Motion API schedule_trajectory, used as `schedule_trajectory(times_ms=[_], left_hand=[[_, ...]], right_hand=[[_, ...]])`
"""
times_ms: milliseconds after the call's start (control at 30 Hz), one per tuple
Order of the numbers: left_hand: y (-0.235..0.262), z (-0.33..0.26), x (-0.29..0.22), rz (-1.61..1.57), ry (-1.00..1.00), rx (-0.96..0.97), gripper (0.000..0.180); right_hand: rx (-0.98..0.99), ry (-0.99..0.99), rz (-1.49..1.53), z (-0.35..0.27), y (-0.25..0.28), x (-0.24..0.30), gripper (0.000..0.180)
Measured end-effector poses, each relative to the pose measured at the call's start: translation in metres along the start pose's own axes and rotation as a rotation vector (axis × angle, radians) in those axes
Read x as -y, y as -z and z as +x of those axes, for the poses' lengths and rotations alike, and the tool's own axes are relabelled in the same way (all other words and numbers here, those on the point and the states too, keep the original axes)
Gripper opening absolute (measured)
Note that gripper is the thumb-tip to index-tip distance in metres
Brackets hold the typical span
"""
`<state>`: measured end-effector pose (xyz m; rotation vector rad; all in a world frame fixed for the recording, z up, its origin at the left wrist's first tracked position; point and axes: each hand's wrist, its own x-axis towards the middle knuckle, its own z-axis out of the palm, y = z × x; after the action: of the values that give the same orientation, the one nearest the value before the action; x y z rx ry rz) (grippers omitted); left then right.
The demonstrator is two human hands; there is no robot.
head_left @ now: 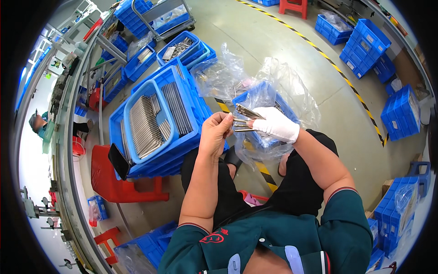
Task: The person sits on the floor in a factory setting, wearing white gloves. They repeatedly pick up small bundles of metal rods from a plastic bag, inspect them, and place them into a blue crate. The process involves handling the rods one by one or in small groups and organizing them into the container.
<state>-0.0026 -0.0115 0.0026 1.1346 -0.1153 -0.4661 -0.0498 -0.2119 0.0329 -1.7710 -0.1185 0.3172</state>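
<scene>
My right hand (pixel 275 124), in a white glove, grips a small bunch of thin metal rods (pixel 245 114) that fan out to the left. My bare left hand (pixel 215 132) pinches the end of one of those rods between thumb and fingers. Both hands hover above a blue crate lined with clear plastic bag (pixel 267 98). To the left, a blue tray (pixel 148 121) holds rows of the same metal rods, stacked on more blue crates (pixel 182 98).
A red stool (pixel 116 182) carries the crate stack at my left. More blue crates (pixel 365 41) stand along the floor beyond a yellow-black line (pixel 337 68). A conveyor frame (pixel 68 137) runs along the left, with another person (pixel 41 125) beyond it.
</scene>
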Motion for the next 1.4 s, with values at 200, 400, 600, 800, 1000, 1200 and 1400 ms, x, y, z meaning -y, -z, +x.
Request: schedule_trajectory(times_ms=[200, 400, 600, 800, 1000, 1200, 1400], left_hand=[[-0.003, -0.002, -0.003, 0.202, -0.069, -0.024, 0.014], [0.004, -0.001, 0.004, -0.019, 0.057, 0.059, 0.014], [0.01, 0.001, -0.004, 0.183, -0.113, -0.154, 0.017], [-0.006, 0.0, 0.002, 0.023, -0.094, -0.075, 0.016], [-0.004, 0.0, 0.01, -0.015, -0.011, -0.008, 0.016], [-0.004, -0.003, 0.009, 0.048, -0.024, -0.004, 0.015], [-0.001, -0.005, -0.002, 0.304, -0.004, 0.024, 0.017]], right_hand=[[0.014, -0.002, 0.003, -0.001, 0.001, -0.001, 0.03], [-0.028, 0.065, -0.062, 0.0, -0.004, -0.007, 0.03], [0.008, -0.027, 0.154, -0.003, 0.002, -0.001, 0.025], [0.045, -0.172, 0.241, -0.001, -0.004, -0.003, 0.033], [0.042, -0.168, 0.05, 0.004, -0.009, -0.012, 0.044], [0.032, -0.113, -0.178, 0.003, -0.008, 0.0, 0.042], [-0.006, -0.018, -0.251, 0.001, -0.007, -0.008, 0.04]])
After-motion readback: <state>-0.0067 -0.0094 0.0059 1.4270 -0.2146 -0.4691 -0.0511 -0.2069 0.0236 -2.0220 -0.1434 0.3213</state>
